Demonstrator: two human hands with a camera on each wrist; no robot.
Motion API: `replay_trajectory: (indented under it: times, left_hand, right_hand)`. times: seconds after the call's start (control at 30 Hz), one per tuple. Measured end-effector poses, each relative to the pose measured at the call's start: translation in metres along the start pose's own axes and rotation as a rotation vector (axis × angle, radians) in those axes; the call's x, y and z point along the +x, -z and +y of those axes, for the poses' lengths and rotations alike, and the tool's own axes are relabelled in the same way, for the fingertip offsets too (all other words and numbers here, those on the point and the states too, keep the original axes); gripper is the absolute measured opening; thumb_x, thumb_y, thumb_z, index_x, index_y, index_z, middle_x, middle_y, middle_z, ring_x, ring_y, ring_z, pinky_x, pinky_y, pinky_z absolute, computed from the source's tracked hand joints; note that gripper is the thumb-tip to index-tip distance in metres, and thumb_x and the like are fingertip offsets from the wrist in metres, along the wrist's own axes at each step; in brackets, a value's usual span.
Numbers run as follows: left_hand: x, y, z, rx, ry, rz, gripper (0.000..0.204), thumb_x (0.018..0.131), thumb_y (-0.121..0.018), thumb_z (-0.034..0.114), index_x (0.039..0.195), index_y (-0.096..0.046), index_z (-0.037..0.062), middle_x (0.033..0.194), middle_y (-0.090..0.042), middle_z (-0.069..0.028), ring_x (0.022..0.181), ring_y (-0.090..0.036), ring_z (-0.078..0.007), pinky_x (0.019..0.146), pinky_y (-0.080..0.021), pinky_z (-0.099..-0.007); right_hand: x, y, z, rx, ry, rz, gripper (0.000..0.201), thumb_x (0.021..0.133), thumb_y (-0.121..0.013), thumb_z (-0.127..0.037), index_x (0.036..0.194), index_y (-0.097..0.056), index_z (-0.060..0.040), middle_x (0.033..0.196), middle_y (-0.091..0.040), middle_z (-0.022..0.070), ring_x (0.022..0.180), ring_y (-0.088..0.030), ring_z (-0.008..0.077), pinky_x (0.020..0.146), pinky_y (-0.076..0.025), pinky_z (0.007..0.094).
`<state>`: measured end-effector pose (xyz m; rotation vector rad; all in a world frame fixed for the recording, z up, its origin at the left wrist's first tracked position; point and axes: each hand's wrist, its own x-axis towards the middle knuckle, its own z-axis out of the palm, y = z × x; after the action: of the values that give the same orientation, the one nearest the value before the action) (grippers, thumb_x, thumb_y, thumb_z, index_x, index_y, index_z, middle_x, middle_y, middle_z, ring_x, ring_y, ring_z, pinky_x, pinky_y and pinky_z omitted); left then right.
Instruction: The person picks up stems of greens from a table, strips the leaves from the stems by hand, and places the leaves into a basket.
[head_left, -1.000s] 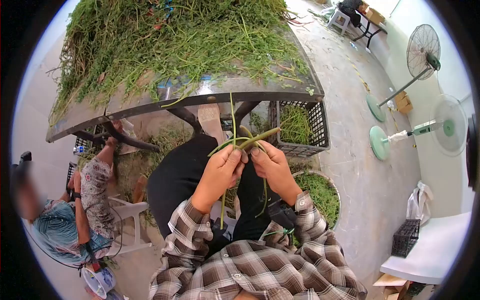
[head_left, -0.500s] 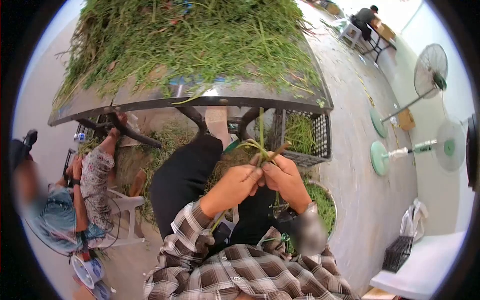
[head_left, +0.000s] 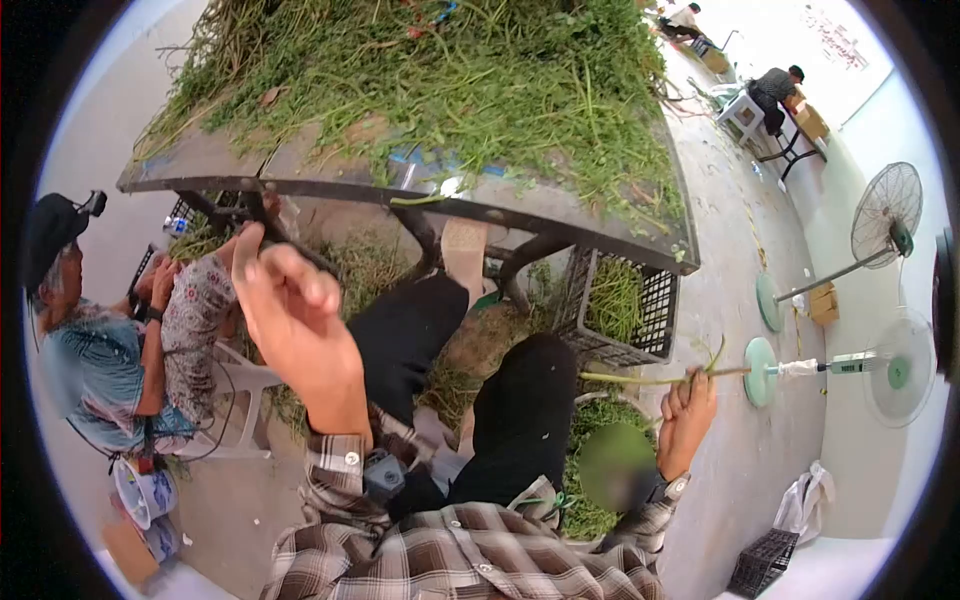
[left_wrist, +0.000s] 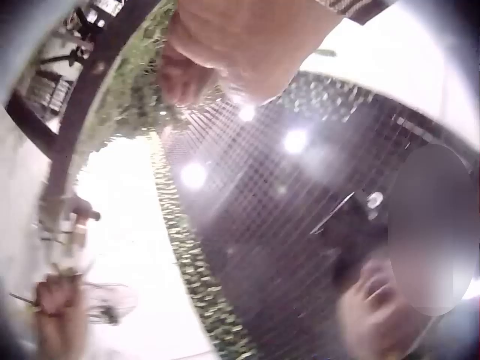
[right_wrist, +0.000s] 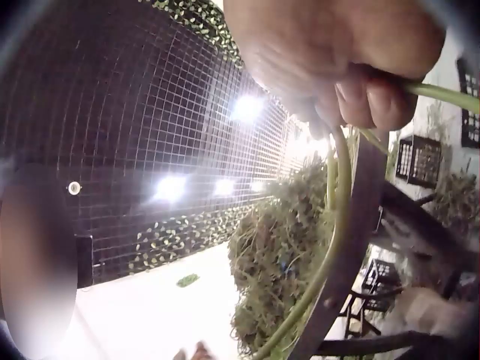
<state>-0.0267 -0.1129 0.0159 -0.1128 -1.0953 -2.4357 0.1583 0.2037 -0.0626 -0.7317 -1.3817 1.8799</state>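
Observation:
My right hand [head_left: 688,425] is out to the right, pinching green plant stems [head_left: 628,379] between thumb and fingers. In the right wrist view one long stem [right_wrist: 341,217] curves down from the fingers [right_wrist: 386,101], and another part sticks out to the right. My left hand [head_left: 305,325] is raised on the left, well away from the stems, its index finger lifted and the others loosely bent. Nothing shows in it. A heap of leafy green stems [head_left: 480,110] covers the table [head_left: 330,188] in front of me.
Under the table's right side stands a black crate [head_left: 657,318] of stems. A round tub of greens [head_left: 595,425] is by my right leg. Two fans [head_left: 890,235] stand on the right. A seated person [head_left: 110,330] is close on the left.
Both hands were together over my lap, holding stems. They have parted: the left went up and left without stems, the right moved out to the right with stems. The view has shifted too.

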Motion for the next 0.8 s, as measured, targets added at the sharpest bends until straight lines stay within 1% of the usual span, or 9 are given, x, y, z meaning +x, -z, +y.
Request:
replay_trajectory:
  times: [0.03, 0.07, 0.13, 0.3, 0.4, 0.47, 0.63, 0.7, 0.8]
  left_hand:
    - [-0.001, -0.002, 0.000, 0.020, -0.041, 0.057, 0.029, 0.096, -0.041, 0.029, 0.110, -0.049, 0.0048, 0.071, -0.048, 0.0000, 0.052, -0.039, -0.0061, 0.042, -0.031, -0.0205]
    - [-0.010, -0.006, -0.005, 0.043, 0.134, 0.046, 0.031, 0.097, -0.041, 0.028, 0.116, -0.045, 0.0050, 0.069, -0.046, 0.0003, 0.052, -0.038, -0.0053, 0.043, -0.031, -0.0198]
    - [-0.029, -0.014, -0.014, 0.070, 0.403, -0.145, 0.028, 0.094, -0.045, 0.026, 0.112, -0.049, 0.0052, 0.066, -0.045, -0.0001, 0.047, -0.036, -0.0060, 0.040, -0.029, -0.0203]
    - [-0.075, -0.017, -0.037, 0.229, 0.735, -0.666, 0.024, 0.092, -0.047, 0.014, 0.112, -0.049, 0.0016, 0.072, -0.053, -0.0040, 0.048, -0.040, -0.0042, 0.046, -0.033, -0.0165]
    - [-0.095, -0.011, -0.052, 0.249, 0.872, -0.787, 0.025, 0.091, -0.049, 0.010, 0.114, -0.048, -0.0007, 0.076, -0.052, -0.0021, 0.057, -0.044, -0.0032, 0.051, -0.036, -0.0165]
    - [-0.107, -0.010, -0.059, 0.316, 1.006, -0.830, 0.025, 0.092, -0.049, 0.012, 0.114, -0.048, -0.0006, 0.075, -0.051, -0.0002, 0.064, -0.045, -0.0034, 0.057, -0.036, -0.0178]
    - [-0.117, -0.011, -0.075, 0.396, 1.077, -0.899, 0.025, 0.092, -0.049, 0.013, 0.112, -0.049, -0.0014, 0.076, -0.050, 0.0001, 0.070, -0.047, -0.0045, 0.063, -0.038, -0.0197]
    - [-0.121, -0.013, -0.080, 0.442, 1.033, -0.946, 0.027, 0.092, -0.049, 0.017, 0.115, -0.050, 0.0011, 0.077, -0.054, -0.0009, 0.056, -0.043, -0.0020, 0.048, -0.035, -0.0180]
    - [-0.128, -0.018, -0.087, 0.455, 1.030, -0.946, 0.027, 0.093, -0.049, 0.018, 0.114, -0.050, 0.0016, 0.076, -0.054, -0.0003, 0.058, -0.043, -0.0023, 0.050, -0.035, -0.0181]
  right_hand:
    - [0.005, 0.011, 0.003, 0.008, 0.019, -0.001, 0.017, 0.094, -0.048, -0.022, 0.094, -0.049, -0.0051, 0.055, -0.029, -0.0068, 0.042, -0.024, 0.0031, 0.038, -0.020, 0.0206]
    - [0.009, 0.022, 0.008, 0.005, 0.033, 0.057, 0.017, 0.095, -0.047, -0.021, 0.094, -0.048, -0.0050, 0.055, -0.029, -0.0063, 0.042, -0.024, 0.0034, 0.037, -0.020, 0.0207]
    - [0.015, 0.038, 0.015, -0.025, 0.053, 0.168, 0.017, 0.095, -0.046, -0.022, 0.093, -0.048, -0.0054, 0.055, -0.029, -0.0052, 0.042, -0.025, 0.0043, 0.037, -0.021, 0.0214]
    - [0.054, 0.079, 0.040, -0.035, 0.119, 0.388, 0.018, 0.094, -0.046, -0.024, 0.093, -0.049, -0.0061, 0.055, -0.030, -0.0048, 0.042, -0.026, 0.0052, 0.036, -0.022, 0.0228]
    - [0.094, 0.107, 0.055, -0.068, 0.128, 0.437, 0.018, 0.093, -0.045, -0.024, 0.093, -0.049, -0.0065, 0.055, -0.028, -0.0045, 0.041, -0.027, 0.0059, 0.036, -0.025, 0.0232]
    - [0.132, 0.129, 0.070, -0.174, 0.163, 0.402, 0.021, 0.092, -0.045, -0.025, 0.094, -0.049, -0.0046, 0.056, -0.038, -0.0014, 0.044, -0.039, 0.0091, 0.040, -0.036, 0.0237]
    - [0.211, 0.162, 0.105, -0.539, -0.015, 0.162, 0.027, 0.091, -0.048, -0.025, 0.101, -0.051, -0.0008, 0.074, -0.058, 0.0080, 0.057, -0.054, 0.0147, 0.048, -0.045, 0.0268]
    - [0.218, 0.155, 0.118, -0.955, 0.205, 0.104, 0.035, 0.089, -0.050, -0.023, 0.114, -0.052, 0.0019, 0.076, -0.060, 0.0083, 0.059, -0.056, 0.0139, 0.050, -0.046, 0.0266]
    - [0.204, 0.139, 0.113, -0.696, 0.051, 0.039, 0.038, 0.088, -0.051, -0.019, 0.120, -0.051, 0.0015, 0.084, -0.062, 0.0087, 0.064, -0.058, 0.0135, 0.053, -0.047, 0.0250]
